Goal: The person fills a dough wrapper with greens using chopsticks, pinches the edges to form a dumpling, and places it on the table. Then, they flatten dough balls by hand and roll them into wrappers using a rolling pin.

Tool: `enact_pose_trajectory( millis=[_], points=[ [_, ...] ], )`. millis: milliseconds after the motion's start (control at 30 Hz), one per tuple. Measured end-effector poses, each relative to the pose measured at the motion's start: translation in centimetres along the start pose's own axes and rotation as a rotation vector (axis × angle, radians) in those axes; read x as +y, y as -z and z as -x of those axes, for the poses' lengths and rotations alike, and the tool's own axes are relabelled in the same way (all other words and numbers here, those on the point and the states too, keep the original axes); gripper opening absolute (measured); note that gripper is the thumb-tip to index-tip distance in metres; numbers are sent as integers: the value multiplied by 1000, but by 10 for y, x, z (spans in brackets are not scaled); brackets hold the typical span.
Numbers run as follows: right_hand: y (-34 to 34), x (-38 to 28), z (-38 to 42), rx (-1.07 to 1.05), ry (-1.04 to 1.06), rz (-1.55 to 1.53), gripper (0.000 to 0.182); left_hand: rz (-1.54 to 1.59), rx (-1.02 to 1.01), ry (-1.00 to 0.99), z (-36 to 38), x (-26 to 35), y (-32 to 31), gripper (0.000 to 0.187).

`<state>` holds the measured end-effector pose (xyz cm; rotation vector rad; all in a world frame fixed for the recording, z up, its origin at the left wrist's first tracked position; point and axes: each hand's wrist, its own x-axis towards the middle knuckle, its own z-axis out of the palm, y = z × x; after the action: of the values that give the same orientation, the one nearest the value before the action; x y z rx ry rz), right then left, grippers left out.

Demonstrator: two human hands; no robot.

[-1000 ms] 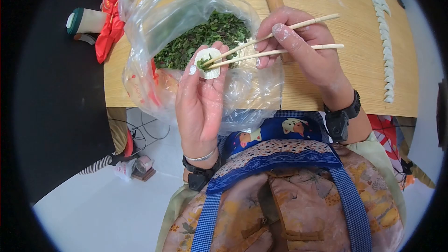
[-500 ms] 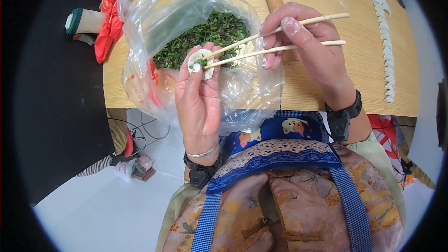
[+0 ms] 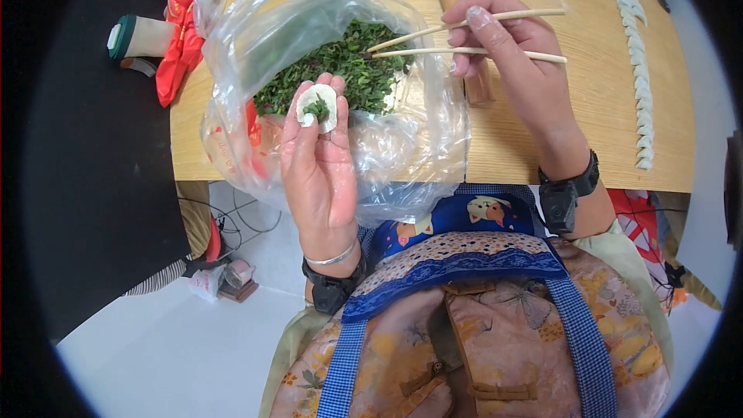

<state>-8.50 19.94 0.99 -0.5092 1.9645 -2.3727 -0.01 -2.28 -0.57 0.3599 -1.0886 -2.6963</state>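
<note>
Where right hand [image 3: 522,77] grips, chopsticks [image 3: 433,51] part-hidden.

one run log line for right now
left hand: holds round wrapper, green filling on it | wrapper: unfolded | right hand: holds chopsticks, tips at chopped greens in plastic bag

A silver bangle [image 3: 333,257] circles the wrist below the left hand [image 3: 321,174], just beside a blocky black device [image 3: 331,294]; a similar black wrist unit [image 3: 559,205] sits below the right hand [image 3: 518,77]. The blue apron [image 3: 457,224] shows cartoon animals, a dotted trim [image 3: 464,243] and blue-checked straps [image 3: 586,340]. A pinkish floral garment [image 3: 495,340] with pale green sleeves [image 3: 638,251] fills the bottom centre of the frame.
</note>
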Motion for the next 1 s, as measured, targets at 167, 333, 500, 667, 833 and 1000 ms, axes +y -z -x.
enact_pose_trajectory(
  millis=[167,333,500,667,833,1000],
  points=[
    [-8,-3,2,-16,-54,14,23,-5,23,11,0,1,-3,45],
    [-8,2,1,-90,-10,68,23,49,-3,56,1,0,-1,45],
    [-6,0,1,-15,21,30,24,110,3,93,1,0,0,44],
    [-3,-5,0,-17,71,-53,25,107,23,133,2,1,-6,43],
    [-5,-9,4,-225,-6,-214,23,58,7,128,1,-2,-6,42],
    [-8,-10,7,-289,-23,-137,23,59,1,126,3,-3,-9,42]
  ],
)
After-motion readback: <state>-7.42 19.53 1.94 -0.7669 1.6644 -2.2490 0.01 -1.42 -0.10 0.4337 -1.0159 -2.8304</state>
